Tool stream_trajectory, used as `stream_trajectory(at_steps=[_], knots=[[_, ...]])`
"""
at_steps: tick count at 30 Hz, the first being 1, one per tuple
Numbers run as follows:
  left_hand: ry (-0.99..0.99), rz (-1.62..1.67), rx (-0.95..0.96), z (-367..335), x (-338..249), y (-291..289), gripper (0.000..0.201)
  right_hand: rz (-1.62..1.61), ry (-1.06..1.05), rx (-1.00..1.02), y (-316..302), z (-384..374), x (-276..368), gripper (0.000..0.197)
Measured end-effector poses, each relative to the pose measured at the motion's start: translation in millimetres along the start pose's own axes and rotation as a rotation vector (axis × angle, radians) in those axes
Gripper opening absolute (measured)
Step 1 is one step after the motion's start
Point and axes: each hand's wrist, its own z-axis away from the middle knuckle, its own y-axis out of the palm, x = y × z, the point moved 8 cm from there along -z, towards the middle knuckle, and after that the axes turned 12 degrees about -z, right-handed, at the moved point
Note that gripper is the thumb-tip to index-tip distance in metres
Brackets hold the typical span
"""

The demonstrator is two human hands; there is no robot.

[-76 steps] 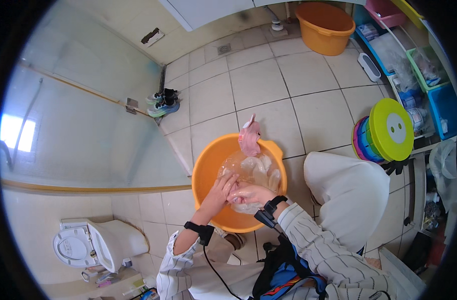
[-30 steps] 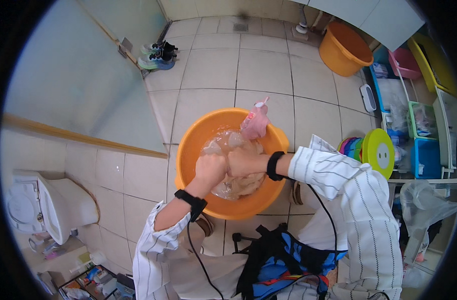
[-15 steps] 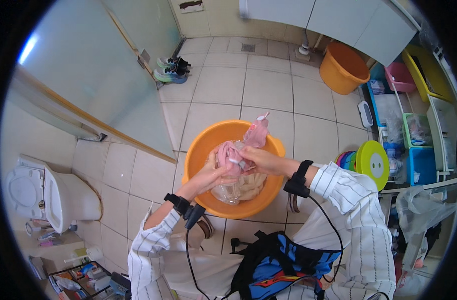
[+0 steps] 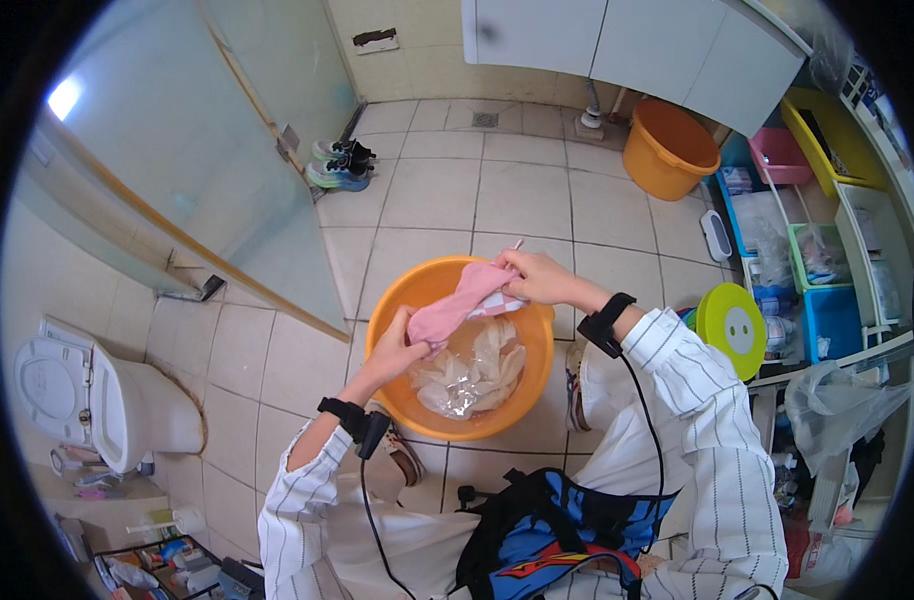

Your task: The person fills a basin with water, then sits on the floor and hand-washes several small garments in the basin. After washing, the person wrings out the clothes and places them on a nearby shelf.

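Note:
Stretched between my two hands is a pink sock point(image 4: 462, 300) with a pale checked part near its right end. My left hand point(image 4: 392, 345) pinches its lower left end. My right hand point(image 4: 542, 277) grips the upper right end, where a thin light tip sticks up behind the fingers. Below the sock stands an orange basin point(image 4: 532, 385) holding water. Pale cream cloth point(image 4: 477, 370) lies wet in the water.
A frosted glass door point(image 4: 247, 170) and a pair of sneakers point(image 4: 339, 165) are at the far left. Left stands a white toilet point(image 4: 127, 400). An orange bucket point(image 4: 667, 150), stacked round stools point(image 4: 732, 330) and a shelf with a blue bin point(image 4: 832, 325) line the right.
Bunched up between both hands before, the pink sock is now drawn out lengthwise. My hands have moved apart, the left one leftward, the right one up and to the right.

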Motion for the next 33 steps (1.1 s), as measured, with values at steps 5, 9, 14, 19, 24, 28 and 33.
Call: stream_trajectory(at_steps=[5,9,14,19,24,28,33], knots=[[0.078,-0.245,0.192,1.4,4.6,1.5,0.079,0.098,-0.299,0.089,0.7,13.7,71.5,0.030],[0.204,-0.327,0.080,-5.1,-21.4,10.0,0.081,0.026,-0.443,0.192,21.2,18.9,120.9,0.031],[0.227,-0.024,0.128,-43.0,-29.6,35.3,0.074,0.042,-0.335,0.081,-4.2,8.9,109.1,0.032],[0.185,0.279,0.092,-69.8,-13.7,59.2,0.052,-0.088,0.099,-0.059,-72.8,-8.4,-6.3,0.035],[-0.017,-0.098,-0.082,-91.1,37.0,55.8,0.042,0.119,0.350,-0.072,-79.3,-12.9,-150.7,0.051],[-0.126,0.026,0.015,-88.8,59.8,39.0,0.032,0.358,0.264,-0.191,-69.7,-23.4,-159.5,0.062],[0.144,-0.022,-0.046,-55.8,-28.5,-12.9,0.025,-0.038,0.192,0.002,-56.0,-36.6,-54.7,0.053]])
